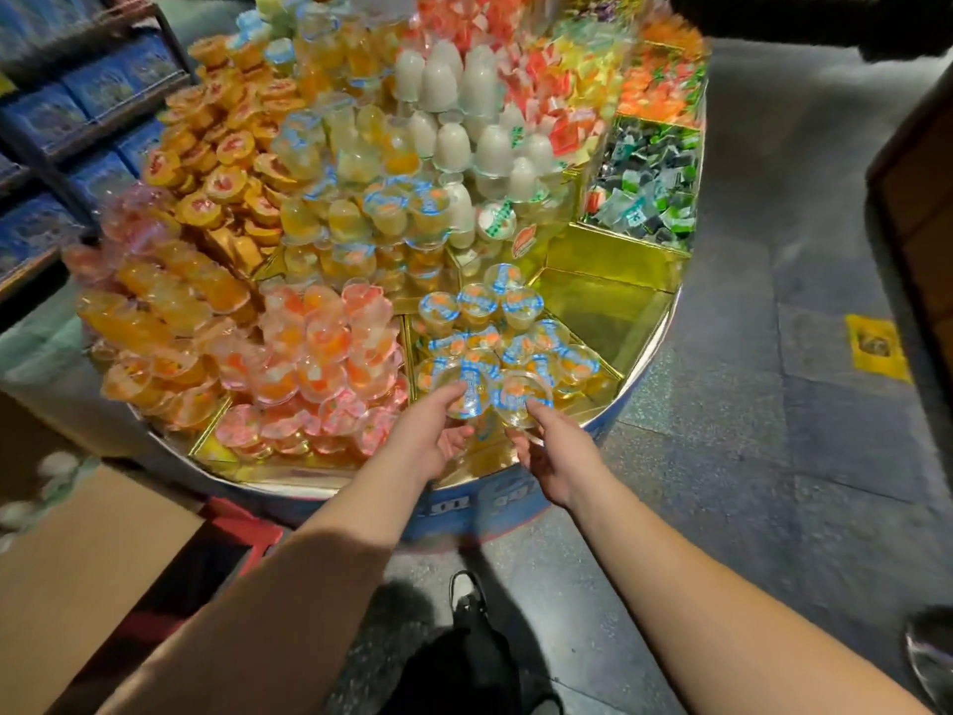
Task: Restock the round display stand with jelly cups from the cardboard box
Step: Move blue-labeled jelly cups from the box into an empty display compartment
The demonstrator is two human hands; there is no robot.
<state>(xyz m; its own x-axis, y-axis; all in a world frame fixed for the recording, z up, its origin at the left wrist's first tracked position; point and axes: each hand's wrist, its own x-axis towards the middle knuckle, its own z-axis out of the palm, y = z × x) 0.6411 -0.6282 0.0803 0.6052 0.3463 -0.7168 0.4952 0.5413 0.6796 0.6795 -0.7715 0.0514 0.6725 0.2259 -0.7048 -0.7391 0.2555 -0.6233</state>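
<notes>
The round display stand (644, 353) has gold-lined compartments piled with jelly cups. In the front compartment lies a small heap of blue-lidded jelly cups (495, 332). My left hand (430, 436) grips one blue-lidded jelly cup (464, 392) at the heap's near edge. My right hand (552, 448) holds a second clear cup (521, 397) right beside it. The cardboard box (77, 559) sits at lower left, its flap facing me and its contents mostly hidden.
A bare gold compartment (603, 312) lies right of the heap. Pink cups (319, 363), orange cups (170, 312) and white cups (464, 110) fill neighbouring sections. Blue boxes fill shelves (62, 121) at left. My shoe (466, 593) stands on the grey floor below.
</notes>
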